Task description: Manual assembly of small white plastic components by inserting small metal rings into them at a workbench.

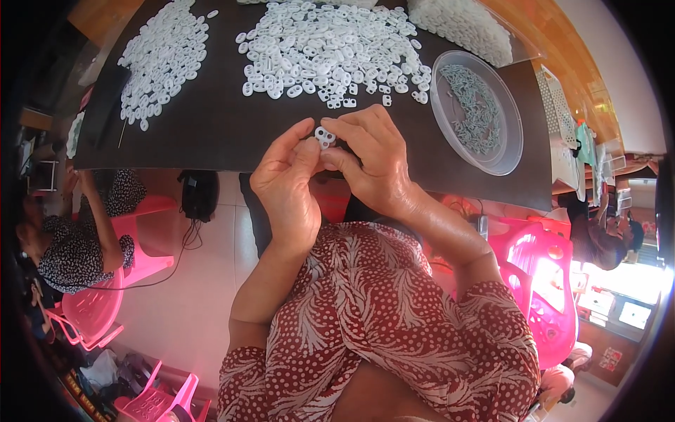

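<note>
1. Head view, hands: the left hand (287, 186) and the right hand (380, 165) are brought together near the centre of the frame; the fingertips of both pinch a small white piece (324, 137) between them; the piece is rounded with several holes, and its finer detail is too small to tell.
2. Head view, place of the piece: it is in the fingers, in front of the dark tabletop (218, 137); just above it in the frame, a few loose white bits lie along the near edge of a broad central heap (330, 49).
3. Head view, upper left: a second heap (165, 60) of white oval pieces spreads out; a dark-handled tool (112, 105) with a thin shaft lies beside it.
4. Head view, upper right: a round clear tub (517, 123) holds many slender grey-green pieces (472, 105); beyond it, at the top edge, a clear container (524, 49) holds more white pieces.
5. Head view, lower part: the person's red and white patterned top (373, 288) fills the lower centre; a pink chair (552, 334) stands at the lower right; at the left, another person (77, 257) in black and white sits on a pink seat (91, 306).
</note>
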The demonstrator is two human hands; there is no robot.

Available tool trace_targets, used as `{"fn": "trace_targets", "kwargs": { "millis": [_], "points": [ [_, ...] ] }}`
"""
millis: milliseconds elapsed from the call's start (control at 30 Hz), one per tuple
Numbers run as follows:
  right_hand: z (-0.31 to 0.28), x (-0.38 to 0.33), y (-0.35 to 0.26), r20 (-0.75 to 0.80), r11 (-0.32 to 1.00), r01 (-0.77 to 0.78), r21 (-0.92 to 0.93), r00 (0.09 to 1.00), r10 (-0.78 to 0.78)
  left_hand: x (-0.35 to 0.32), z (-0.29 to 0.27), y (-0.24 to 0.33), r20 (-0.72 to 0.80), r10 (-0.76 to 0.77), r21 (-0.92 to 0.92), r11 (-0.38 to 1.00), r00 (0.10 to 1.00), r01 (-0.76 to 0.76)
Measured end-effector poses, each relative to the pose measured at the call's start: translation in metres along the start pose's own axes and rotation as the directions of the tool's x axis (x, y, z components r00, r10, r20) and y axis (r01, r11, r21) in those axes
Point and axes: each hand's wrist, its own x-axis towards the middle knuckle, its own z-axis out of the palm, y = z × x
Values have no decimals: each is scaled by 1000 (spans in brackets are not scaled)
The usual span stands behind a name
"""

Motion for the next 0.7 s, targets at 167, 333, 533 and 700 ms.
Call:
{"fn": "trace_targets", "kwargs": {
  "millis": [167,333,533,700],
  "points": [
    [-1,2,0,-12,999,23,-35,1000,-23,1,-2,0,54,22,28,999,998,-23],
    [-2,2,0,9,999,34,-26,999,-34,2,-7,-1,108,31,64,997,994,-38],
    [-1,0,-1,21,999,-8,32,1000,8,4,-9,0,145,41,58,997,989,-50],
    [-1,-2,-2,37,998,-28,51,999,26,2,-10,-2,145,75,96,991,987,-90]
  ]
}}
